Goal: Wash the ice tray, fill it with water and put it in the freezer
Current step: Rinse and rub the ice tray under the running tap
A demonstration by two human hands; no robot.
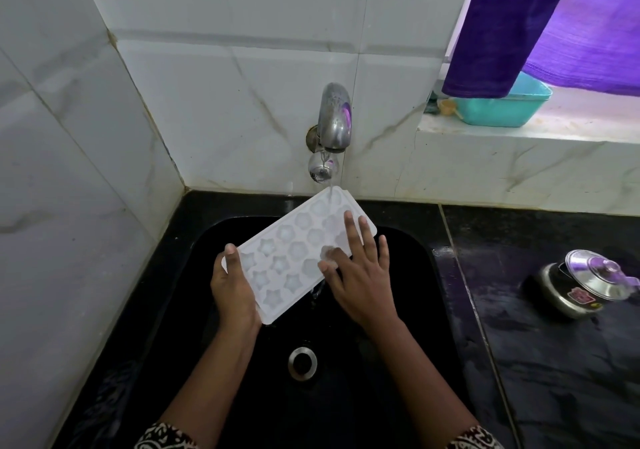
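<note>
A white ice tray [291,254] with star and flower moulds is held tilted over the black sink [408,310]. Its far end sits under the steel tap [332,126], and a thin stream of water runs onto it and drips off its lower edge. My left hand [232,286] grips the tray's near left corner, thumb on the rim. My right hand [360,272] lies flat on the tray's right side with straight fingers spread over the moulds.
The sink's steel drain [302,362] lies below the tray. A steel pot with a lid [581,282] stands on the wet black counter at the right. A teal tub [502,106] sits on the window ledge under a purple curtain [519,26]. White tiled walls close the left and back.
</note>
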